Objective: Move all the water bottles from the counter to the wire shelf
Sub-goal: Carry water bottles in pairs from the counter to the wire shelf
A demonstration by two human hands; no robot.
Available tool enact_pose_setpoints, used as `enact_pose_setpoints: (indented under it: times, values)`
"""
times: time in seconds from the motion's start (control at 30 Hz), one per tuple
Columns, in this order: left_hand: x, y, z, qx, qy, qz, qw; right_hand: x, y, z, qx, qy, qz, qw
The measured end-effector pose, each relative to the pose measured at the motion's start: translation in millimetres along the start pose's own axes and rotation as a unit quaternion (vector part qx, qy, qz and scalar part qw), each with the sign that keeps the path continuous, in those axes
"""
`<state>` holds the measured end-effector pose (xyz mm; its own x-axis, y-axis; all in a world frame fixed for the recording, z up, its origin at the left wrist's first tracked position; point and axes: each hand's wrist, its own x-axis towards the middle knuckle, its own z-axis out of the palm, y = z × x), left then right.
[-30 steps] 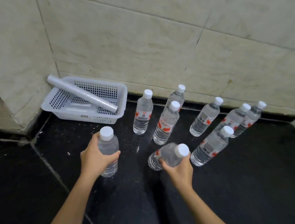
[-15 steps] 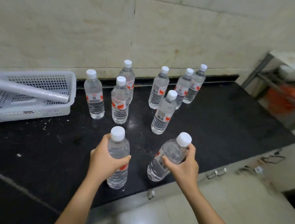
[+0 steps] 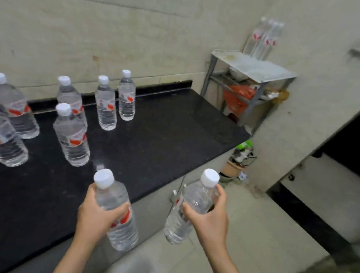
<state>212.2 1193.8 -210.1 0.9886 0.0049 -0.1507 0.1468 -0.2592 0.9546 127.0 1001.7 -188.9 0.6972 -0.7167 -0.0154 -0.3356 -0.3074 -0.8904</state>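
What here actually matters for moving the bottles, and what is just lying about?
In the job:
left hand holding one bottle; right hand holding another bottle; standing bottles on the counter; shelf with shelved bottles.

Lying about:
orange bag under the shelf top; pot on the floor.

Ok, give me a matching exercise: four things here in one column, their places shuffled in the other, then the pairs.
Things:
1 bottle in left hand
2 bottle in right hand
3 corner bottles
4 orange bag

Places:
A on top of the shelf
B under the shelf top
C above the counter's front edge
D past the counter, above the floor

Pairs: 1-C, 2-D, 3-A, 4-B
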Motion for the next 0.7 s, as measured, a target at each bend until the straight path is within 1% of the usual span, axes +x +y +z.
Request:
enact_pose_setpoints:
  times: [0.17, 0.23, 0.33, 0.47, 0.57, 0.7]
  values:
    - [-11.8, 12.6, 59.9, 0.050, -0.053, 0.037, 0.997, 12.4, 33.6, -54.8, -0.022, 0.024, 0.026, 0.999]
    - [-13.2, 29.6, 102.7, 0.074, -0.101, 0.065, 0.990, 27.5, 55.2, -81.8, -0.011, 0.060, 0.046, 0.997]
    - [-12.3, 37.1, 116.4, 0.065, -0.131, 0.076, 0.986, 34.3, 59.4, -84.0, -0.019, 0.041, 0.049, 0.998]
    - [0.8, 42.3, 154.6, 0.065, -0.154, 0.094, 0.981, 59.8, 65.5, -98.1, -0.014, 0.043, 0.055, 0.997]
    - [20.3, 55.8, 192.3, 0.051, -0.167, 0.084, 0.981, 96.8, 71.1, -109.4, -0.022, 0.056, 0.068, 0.996]
    - [56.9, 72.9, 239.4, 0.043, -0.159, 0.073, 0.984, 154.2, 74.3, -120.0, -0.035, 0.066, 0.078, 0.994]
